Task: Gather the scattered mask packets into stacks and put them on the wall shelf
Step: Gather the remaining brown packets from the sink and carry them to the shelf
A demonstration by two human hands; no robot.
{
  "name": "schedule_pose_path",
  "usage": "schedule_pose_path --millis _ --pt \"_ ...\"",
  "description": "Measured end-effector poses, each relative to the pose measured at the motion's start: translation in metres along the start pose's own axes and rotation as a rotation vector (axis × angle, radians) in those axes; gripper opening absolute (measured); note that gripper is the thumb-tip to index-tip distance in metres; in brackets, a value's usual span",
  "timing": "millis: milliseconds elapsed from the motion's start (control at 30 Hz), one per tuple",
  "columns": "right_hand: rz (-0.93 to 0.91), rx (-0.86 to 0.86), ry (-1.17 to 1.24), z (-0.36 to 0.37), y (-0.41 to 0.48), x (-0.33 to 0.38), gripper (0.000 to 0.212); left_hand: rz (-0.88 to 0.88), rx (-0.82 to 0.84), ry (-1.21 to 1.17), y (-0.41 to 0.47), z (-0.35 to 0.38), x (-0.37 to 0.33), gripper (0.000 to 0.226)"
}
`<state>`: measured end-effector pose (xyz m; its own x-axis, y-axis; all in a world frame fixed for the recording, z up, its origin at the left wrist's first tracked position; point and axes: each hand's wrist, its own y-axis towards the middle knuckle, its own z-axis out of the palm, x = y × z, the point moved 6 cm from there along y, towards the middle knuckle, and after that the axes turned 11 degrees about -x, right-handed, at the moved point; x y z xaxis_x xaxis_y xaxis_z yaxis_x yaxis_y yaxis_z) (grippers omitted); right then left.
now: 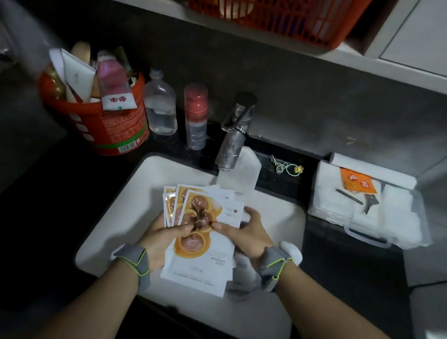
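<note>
Several white-and-orange mask packets (200, 241) are fanned out in a bundle above the white sink (261, 314). My left hand (161, 238) grips the bundle from its left side, thumb across the front. My right hand (244, 235) pinches the top packet at its right edge. One more pale packet (241, 169) leans behind the tap at the sink's back rim. The wall shelf (405, 71) runs across the top of the view, above the counter.
A red basket (273, 5) and jars sit on the shelf. On the dark counter stand a red tub of tubes (101, 122), a clear bottle (161, 105), a red-capped bottle (195, 115), the tap (235, 133) and a clear plastic box (368, 202) at right.
</note>
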<state>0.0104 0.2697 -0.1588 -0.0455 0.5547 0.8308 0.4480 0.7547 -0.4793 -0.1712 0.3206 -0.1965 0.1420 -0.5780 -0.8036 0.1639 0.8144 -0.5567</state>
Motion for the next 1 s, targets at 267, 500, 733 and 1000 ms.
schedule_pose_path --millis 267,500,733,1000 --pt "-0.195 0.055 0.122 -0.044 -0.034 -0.004 0.048 0.173 0.127 0.096 -0.054 0.067 -0.016 0.046" --pt "-0.426 -0.188 0.242 -0.14 -0.062 0.01 0.043 0.226 0.225 0.305 -0.081 0.163 -0.029 0.031" --pt "-0.471 -0.388 0.246 -0.212 -0.073 -0.011 0.04 0.252 0.353 0.239 -0.1 0.237 -0.013 0.045" --pt "-0.369 -0.339 0.281 -0.212 -0.061 -0.047 0.045 0.259 0.376 0.256 -0.109 0.235 0.017 0.076"
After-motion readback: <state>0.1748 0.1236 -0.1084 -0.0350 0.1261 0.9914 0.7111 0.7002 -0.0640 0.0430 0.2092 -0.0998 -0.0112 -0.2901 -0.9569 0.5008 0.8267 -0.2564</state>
